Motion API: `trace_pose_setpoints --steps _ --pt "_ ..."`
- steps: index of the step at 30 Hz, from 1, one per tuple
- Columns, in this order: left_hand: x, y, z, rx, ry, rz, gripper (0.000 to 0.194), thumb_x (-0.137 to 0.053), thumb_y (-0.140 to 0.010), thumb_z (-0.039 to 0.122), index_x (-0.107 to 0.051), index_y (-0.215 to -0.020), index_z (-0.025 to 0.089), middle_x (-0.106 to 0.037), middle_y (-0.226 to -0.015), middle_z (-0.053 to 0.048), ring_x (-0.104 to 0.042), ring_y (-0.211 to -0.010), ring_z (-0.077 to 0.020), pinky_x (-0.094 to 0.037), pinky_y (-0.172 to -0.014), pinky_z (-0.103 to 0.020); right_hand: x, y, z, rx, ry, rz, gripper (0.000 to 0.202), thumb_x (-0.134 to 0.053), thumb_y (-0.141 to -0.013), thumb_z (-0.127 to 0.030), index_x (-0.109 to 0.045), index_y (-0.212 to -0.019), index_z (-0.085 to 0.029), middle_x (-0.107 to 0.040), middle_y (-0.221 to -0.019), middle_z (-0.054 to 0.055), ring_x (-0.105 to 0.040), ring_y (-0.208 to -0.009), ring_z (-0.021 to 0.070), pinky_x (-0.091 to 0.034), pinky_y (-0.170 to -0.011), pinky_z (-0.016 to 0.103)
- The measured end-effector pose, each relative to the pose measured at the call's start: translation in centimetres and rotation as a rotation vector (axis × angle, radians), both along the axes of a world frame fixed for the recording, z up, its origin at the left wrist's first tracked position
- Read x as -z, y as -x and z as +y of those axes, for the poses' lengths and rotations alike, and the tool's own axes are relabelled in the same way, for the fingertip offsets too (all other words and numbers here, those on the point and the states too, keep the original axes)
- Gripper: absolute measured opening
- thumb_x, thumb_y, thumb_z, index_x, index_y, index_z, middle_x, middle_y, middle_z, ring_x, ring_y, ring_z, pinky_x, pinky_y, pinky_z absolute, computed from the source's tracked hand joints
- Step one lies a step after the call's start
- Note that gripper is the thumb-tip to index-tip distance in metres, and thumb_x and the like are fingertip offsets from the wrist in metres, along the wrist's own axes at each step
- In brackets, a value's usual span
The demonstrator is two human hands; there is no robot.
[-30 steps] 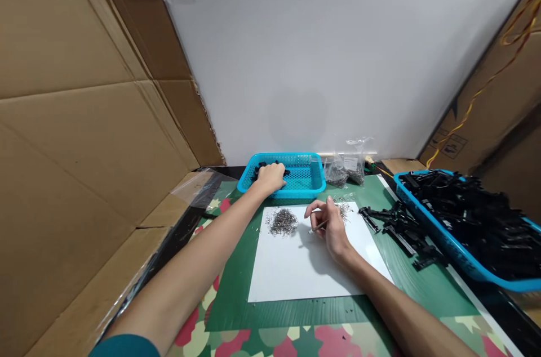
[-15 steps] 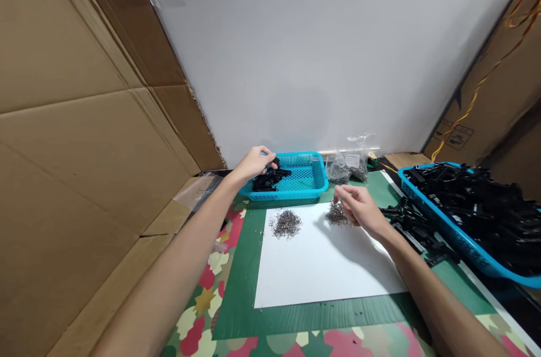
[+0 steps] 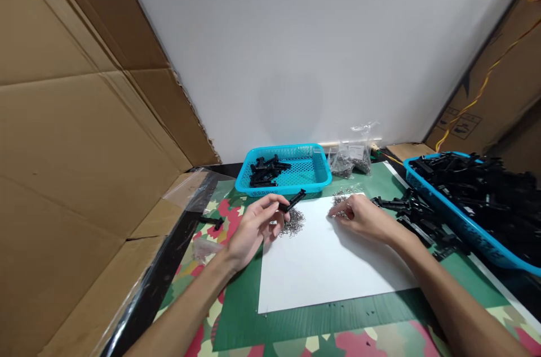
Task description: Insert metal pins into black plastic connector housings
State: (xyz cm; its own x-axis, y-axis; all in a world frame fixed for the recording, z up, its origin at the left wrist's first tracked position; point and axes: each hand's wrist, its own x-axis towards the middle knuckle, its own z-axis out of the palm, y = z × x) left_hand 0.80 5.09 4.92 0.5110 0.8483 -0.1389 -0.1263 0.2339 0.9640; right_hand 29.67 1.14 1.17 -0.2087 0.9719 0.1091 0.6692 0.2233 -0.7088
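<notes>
Currently, by the fingers of the left hand [image 3: 253, 226], a black part [image 3: 297, 199] is gripped near a metal pile [image 3: 295, 225]. The fingers of the right hand [image 3: 364, 218] are bent beside another pile [image 3: 339, 197]; their hold cannot be told. More parts [image 3: 266, 170] are contained in the far blue basket [image 3: 310, 178].

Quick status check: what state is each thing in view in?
Left hand: gripping a black part
Right hand: curled at the right metal pile
Left metal pile: loose, partly hidden
Far basket: partly filled
Right basket: heaped
White sheet: lying flat
Clear bags: part-filled
</notes>
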Motion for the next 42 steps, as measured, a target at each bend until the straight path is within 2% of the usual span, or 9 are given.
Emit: trace_pose_setpoints --steps 7,11,16,21,26,30,33,37,42 --pt "2.9 -0.5 -1.6 0.122 0.019 -0.014 0.044 -0.086 -0.085 0.050 -0.058 -0.102 0.019 -0.065 -0.085 0.000 -0.047 -0.046 -0.0026 -0.030 -0.038 -0.012 0.0 0.3 -0.3 -0.055 0.046 0.018 0.031 -0.063 -0.080 -0.012 -0.089 -0.092 -0.022 -0.060 -0.059 0.000 -0.046 -0.054 0.0140 -0.032 -0.054 0.027" --pt "3.1 -0.7 -2.1 0.085 0.021 -0.029 0.044 -0.084 -0.086 0.050 -0.056 -0.101 0.019 -0.065 -0.087 0.000 -0.044 -0.045 -0.0013 -0.027 -0.036 -0.012 -0.2 0.8 -0.5 -0.003 0.023 -0.001 0.025 -0.064 -0.087 -0.020 -0.088 -0.096 -0.023 -0.053 -0.056 -0.002 -0.040 -0.052 0.0132 -0.028 -0.052 0.028" --pt "3.0 -0.8 -2.5 0.023 0.019 -0.046 0.044 -0.085 -0.085 0.048 -0.054 -0.099 0.020 -0.065 -0.089 0.000 -0.042 -0.044 -0.0007 -0.024 -0.036 -0.011 -0.1 1.9 -0.5 0.123 -0.004 -0.002 0.021 -0.070 -0.089 -0.036 -0.085 -0.083 -0.022 -0.051 -0.053 -0.002 -0.036 -0.049 0.0130 -0.024 -0.050 0.029" --pt "3.0 -0.9 -2.8 0.028 0.021 -0.050 0.042 -0.085 -0.086 0.046 -0.054 -0.098 0.020 -0.066 -0.090 -0.001 -0.042 -0.043 -0.0001 -0.022 -0.036 -0.012 0.7 2.5 -0.2 0.152 0.021 -0.072 0.014 -0.077 -0.082 -0.032 -0.086 -0.080 -0.022 -0.052 -0.052 -0.002 -0.038 -0.049 0.0128 -0.025 -0.051 0.030" --pt "3.3 -1.0 -2.7 0.020 -0.040 -0.039 0.036 -0.082 -0.089 0.044 -0.057 -0.097 0.020 -0.067 -0.086 0.000 -0.039 -0.042 -0.0005 -0.025 -0.039 -0.015 0.7 2.4 -0.4 0.091 0.065 -0.087 0.014 -0.074 -0.085 -0.030 -0.083 -0.080 -0.020 -0.052 -0.054 -0.003 -0.040 -0.050 0.0130 -0.025 -0.051 0.029" --pt "3.7 -0.9 -2.7 0.012 -0.172 0.109 0.026 -0.078 -0.093 0.043 -0.072 -0.100 0.018 -0.069 -0.085 -0.003 -0.046 -0.049 -0.0054 -0.032 -0.045 -0.019 -0.2 2.7 -1.3 -0.019 0.079 0.046 0.020 -0.063 -0.097 -0.033 -0.073 -0.086 -0.021 -0.059 -0.065 -0.001 -0.049 -0.059 0.0148 -0.032 -0.054 0.028" --pt "3.8 -0.9 -2.9 -0.005 -0.313 0.217 0.022 -0.073 -0.096 0.041 -0.081 -0.101 0.020 -0.073 -0.091 -0.006 -0.060 -0.070 -0.0145 -0.043 -0.059 -0.024 -0.9 3.2 -2.0 -0.066 0.067 0.224 0.025 -0.061 -0.103 -0.041 -0.069 -0.089 -0.022 -0.068 -0.084 0.003 -0.055 -0.071 0.0169 -0.039 -0.058 0.028" --pt "3.7 -1.0 -3.4 -0.001 -0.458 0.317 0.019 -0.068 -0.098 0.037 -0.081 -0.101 0.023 -0.074 -0.096 -0.005 -0.060 -0.079 -0.0182 -0.042 -0.065 -0.027 -1.1 4.2 -2.6 -0.058 0.050 0.408 0.023 -0.070 -0.098 -0.045 -0.076 -0.094 -0.024 -0.075 -0.095 0.007 -0.063 -0.076 0.0198 -0.044 -0.058 0.029" --pt "3.7 -1.0 -3.9 0.065 -0.489 0.356 0.019 -0.065 -0.101 0.039 -0.076 -0.103 0.023 -0.068 -0.096 -0.003 -0.054 -0.074 -0.0154 -0.039 -0.065 -0.027 -0.5 5.4 -2.9 -0.024 0.033 0.469 0.019 -0.083 -0.087 -0.043 -0.081 -0.086 -0.024 -0.077 -0.079 0.005 -0.063 -0.063 0.0191 -0.044 -0.053 0.030"
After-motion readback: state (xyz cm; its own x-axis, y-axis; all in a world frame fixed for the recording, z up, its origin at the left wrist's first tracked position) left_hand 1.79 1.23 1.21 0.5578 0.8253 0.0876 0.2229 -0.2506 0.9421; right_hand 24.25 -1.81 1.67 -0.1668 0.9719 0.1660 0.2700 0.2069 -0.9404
